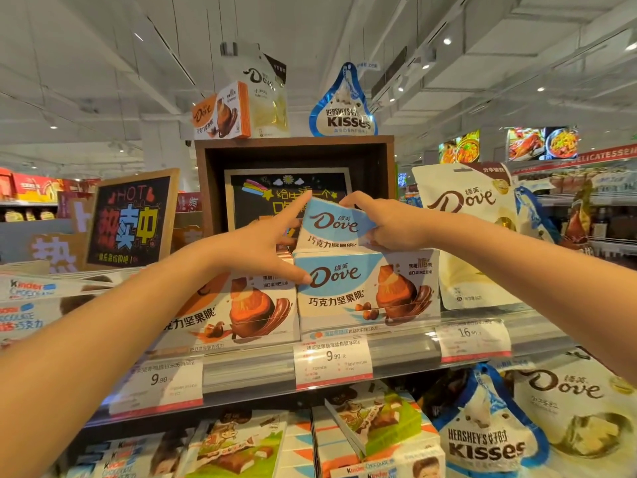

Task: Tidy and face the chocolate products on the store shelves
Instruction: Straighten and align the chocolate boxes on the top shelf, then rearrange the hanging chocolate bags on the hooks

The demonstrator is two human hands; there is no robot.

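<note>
Our left hand (265, 241) steadies the tilted blue Dove box (331, 224) with straight fingers while our right hand (382, 224) pinches its upper right edge, atop the shelf's front box (367, 288). Light, stiff cardboard, probably; we'd hold the edges.

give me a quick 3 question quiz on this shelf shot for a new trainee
1. True or false: the right hand grips the raised blue Dove box.
2. What does the left hand's thumb touch? A) the Kisses bag on top of the wooden crate B) the blue Dove box standing on the shelf C) a price tag
3. What colour is the Dove box to the left of the blue one on the shelf?

Key: 1 true; 2 B; 3 orange
</note>
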